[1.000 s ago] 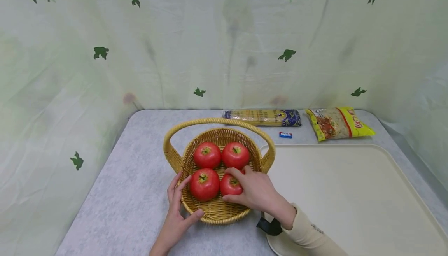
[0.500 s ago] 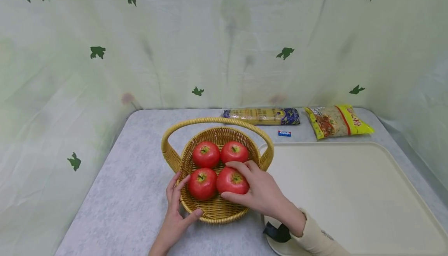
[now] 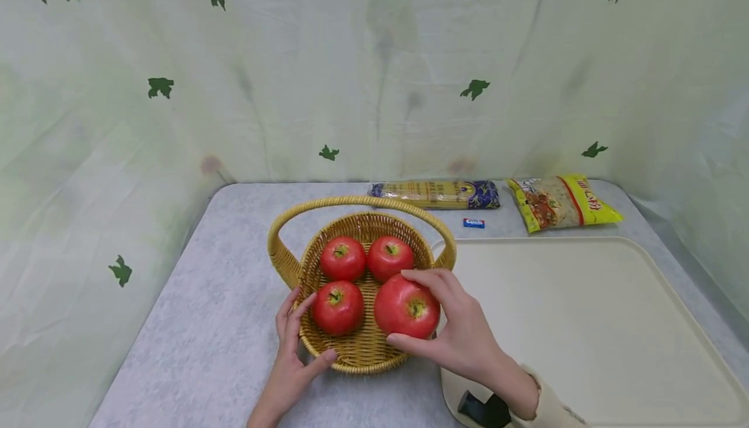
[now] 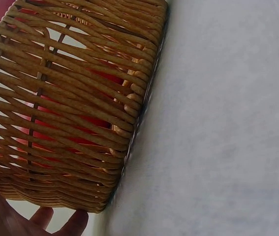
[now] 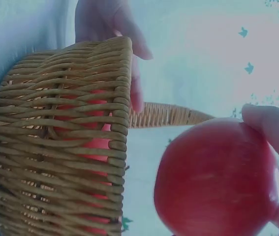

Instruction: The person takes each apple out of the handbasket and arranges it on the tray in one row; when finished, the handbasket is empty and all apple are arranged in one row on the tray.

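The right hand [image 3: 459, 330] is holding a red apple [image 3: 404, 306] between thumb and fingers above the right side of the wicker basket [image 3: 364, 355], the left hand [image 3: 292, 356] is resting wide-spread fingers against its left rim, and three other red apples [image 3: 338, 311] are sitting inside it.
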The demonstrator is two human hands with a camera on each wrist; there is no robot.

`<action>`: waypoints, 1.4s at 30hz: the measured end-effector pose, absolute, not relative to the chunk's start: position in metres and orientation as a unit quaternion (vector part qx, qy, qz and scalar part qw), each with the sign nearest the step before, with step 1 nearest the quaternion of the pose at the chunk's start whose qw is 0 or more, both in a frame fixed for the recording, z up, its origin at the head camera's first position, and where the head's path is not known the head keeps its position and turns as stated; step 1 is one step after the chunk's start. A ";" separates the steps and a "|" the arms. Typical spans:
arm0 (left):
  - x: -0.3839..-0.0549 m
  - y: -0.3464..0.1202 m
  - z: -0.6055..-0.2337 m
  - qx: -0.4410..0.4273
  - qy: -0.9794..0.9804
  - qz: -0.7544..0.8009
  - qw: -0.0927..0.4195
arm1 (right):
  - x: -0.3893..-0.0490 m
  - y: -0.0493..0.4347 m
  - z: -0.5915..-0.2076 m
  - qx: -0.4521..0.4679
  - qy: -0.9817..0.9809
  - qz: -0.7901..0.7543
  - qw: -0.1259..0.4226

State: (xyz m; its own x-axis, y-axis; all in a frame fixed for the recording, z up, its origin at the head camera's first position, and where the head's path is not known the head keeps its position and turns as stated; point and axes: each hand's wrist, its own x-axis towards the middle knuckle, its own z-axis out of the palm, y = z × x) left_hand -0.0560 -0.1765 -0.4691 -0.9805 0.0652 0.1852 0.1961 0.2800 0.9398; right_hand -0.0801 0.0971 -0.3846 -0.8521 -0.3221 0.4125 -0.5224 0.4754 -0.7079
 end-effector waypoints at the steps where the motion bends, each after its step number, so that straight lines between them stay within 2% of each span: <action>1: -0.056 -0.177 -0.469 -0.082 -0.797 -0.595 0.055 | -0.079 0.099 -0.384 0.249 -0.849 0.450 0.117; 14: -0.056 -0.177 -0.470 -0.094 -0.792 -0.600 0.060 | -0.072 0.130 -0.384 0.215 -0.833 0.484 0.163; 25: -0.056 -0.177 -0.469 -0.092 -0.789 -0.605 0.056 | -0.075 0.157 -0.392 0.211 -0.813 0.492 0.228; 42: -0.056 -0.177 -0.470 -0.092 -0.788 -0.606 0.056 | -0.092 0.192 -0.430 0.093 -0.867 0.450 0.191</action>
State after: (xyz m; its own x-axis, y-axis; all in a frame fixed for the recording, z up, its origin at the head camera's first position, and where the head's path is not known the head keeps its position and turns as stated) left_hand -0.0555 -0.1771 -0.4699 -0.9767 0.0773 0.2004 0.2136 0.2489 0.9447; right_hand -0.0916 0.1916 -0.4300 -0.9095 0.0116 0.4155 -0.3332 0.5772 -0.7456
